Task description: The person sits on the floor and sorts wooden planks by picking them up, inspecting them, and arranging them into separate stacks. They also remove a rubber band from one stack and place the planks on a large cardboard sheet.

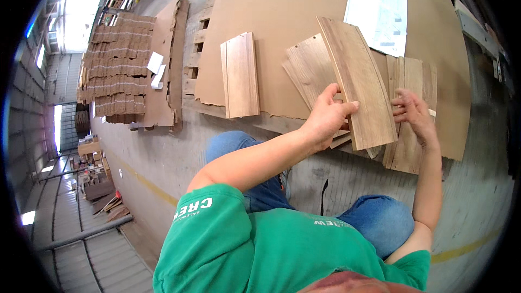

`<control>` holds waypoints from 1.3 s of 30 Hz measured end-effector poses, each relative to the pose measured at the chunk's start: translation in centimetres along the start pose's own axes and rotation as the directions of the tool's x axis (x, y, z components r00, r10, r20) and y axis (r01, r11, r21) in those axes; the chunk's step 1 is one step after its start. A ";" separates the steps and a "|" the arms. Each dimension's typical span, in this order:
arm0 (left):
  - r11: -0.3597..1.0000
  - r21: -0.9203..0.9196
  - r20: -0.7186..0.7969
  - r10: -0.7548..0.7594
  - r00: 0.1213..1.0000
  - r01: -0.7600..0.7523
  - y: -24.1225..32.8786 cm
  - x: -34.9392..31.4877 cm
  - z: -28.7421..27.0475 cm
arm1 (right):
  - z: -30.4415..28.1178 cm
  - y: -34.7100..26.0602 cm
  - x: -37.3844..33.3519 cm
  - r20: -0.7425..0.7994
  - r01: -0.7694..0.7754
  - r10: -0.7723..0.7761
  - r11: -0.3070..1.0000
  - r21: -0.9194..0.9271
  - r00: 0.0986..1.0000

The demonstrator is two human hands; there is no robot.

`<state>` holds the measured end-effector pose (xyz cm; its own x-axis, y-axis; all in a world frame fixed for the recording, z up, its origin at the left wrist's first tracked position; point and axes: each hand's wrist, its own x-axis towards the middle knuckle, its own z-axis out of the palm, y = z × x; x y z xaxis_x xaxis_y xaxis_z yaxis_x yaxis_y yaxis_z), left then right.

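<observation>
A long light-brown wooden board (361,84) is tilted up over the pile, held at its left edge by my left hand (328,116). The thumb lies on the board's face and the other fingers go behind it, partly hidden. My right hand (415,114) is beside the board's right edge, its fingers loosely bent and apart; whether the fingertips touch the edge is hard to tell. Beneath the held board lie several fanned-out wooden boards (309,68). Under my right hand is another stack of boards (404,152).
A grooved wooden board pair (240,76) lies to the left on the brown cardboard sheet (277,0), which covers a wooden pallet (199,38). A printed paper sheet (377,16) lies at the far side. Further left stands a stack of folded cardboard (119,68) on the concrete floor.
</observation>
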<state>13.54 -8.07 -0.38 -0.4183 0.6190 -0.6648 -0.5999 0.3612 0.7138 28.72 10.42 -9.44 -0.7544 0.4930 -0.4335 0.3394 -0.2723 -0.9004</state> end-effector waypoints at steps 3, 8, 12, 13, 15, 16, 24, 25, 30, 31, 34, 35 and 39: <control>0.996 0.087 0.113 0.024 0.993 -0.034 1.7 -1.4 -1.2 | 3.6 -1.7 0.3 0.090 -0.184 0.174 0.976 0.116 0.981; 0.766 0.542 0.568 -0.030 0.823 -0.346 4.9 -1.7 -8.2 | 9.5 -2.2 1.0 -0.023 -0.308 0.314 0.940 0.148 0.949; 0.913 0.335 0.111 0.205 0.972 -0.231 4.5 0.6 -19.0 | 9.8 -2.8 2.4 -0.080 -0.353 0.351 0.936 -0.013 0.933; 0.868 0.440 -0.155 0.324 0.934 -0.228 2.2 1.8 -23.3 | 9.7 -2.4 2.8 -0.057 -0.347 0.344 0.937 -0.050 0.937; 0.824 0.559 -0.472 0.414 0.778 -0.099 -2.1 4.0 -31.2 | 9.7 -1.6 3.2 -0.082 -0.362 0.355 0.927 -0.097 0.931; 0.816 0.578 -0.556 0.397 0.731 -0.004 -3.5 4.3 -34.0 | 10.2 -1.6 3.2 -0.083 -0.385 0.378 0.919 -0.086 0.922; 0.811 0.561 -0.626 0.286 0.726 0.165 -2.8 6.0 -35.8 | 13.8 0.6 6.0 -0.189 -0.219 0.163 0.919 -0.328 0.968; 0.796 0.580 -0.616 0.291 0.732 0.171 -3.3 6.6 -36.7 | 13.9 0.7 6.5 -0.185 -0.217 0.155 0.897 -0.385 0.970; 0.756 0.636 -0.532 0.287 0.797 0.152 -4.5 7.9 -39.7 | 13.4 2.3 9.0 -0.290 -0.162 0.013 0.852 -0.498 0.957; 0.785 0.607 -0.524 0.280 0.805 0.122 -4.4 8.2 -39.9 | 12.9 3.0 9.4 -0.310 -0.172 0.005 0.840 -0.514 0.951; 0.839 0.533 -0.537 0.235 0.810 0.110 -3.1 7.8 -39.5 | 13.3 2.5 9.5 -0.386 -0.145 -0.071 0.852 -0.504 0.920; 0.839 0.530 -0.546 0.228 0.806 0.122 -2.5 8.0 -39.2 | 12.7 2.8 9.6 -0.369 -0.134 -0.103 0.815 -0.563 0.924; 0.840 0.527 -0.539 0.217 0.814 0.125 -2.5 7.8 -39.1 | 12.3 3.8 9.3 -0.340 -0.123 -0.181 0.699 -0.704 0.923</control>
<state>-14.94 -31.40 -15.97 -0.8379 0.2067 -0.5051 -0.1969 0.7487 0.6330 16.03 3.82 -16.43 -0.5665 0.7852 -0.2502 0.7256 0.3312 -0.6032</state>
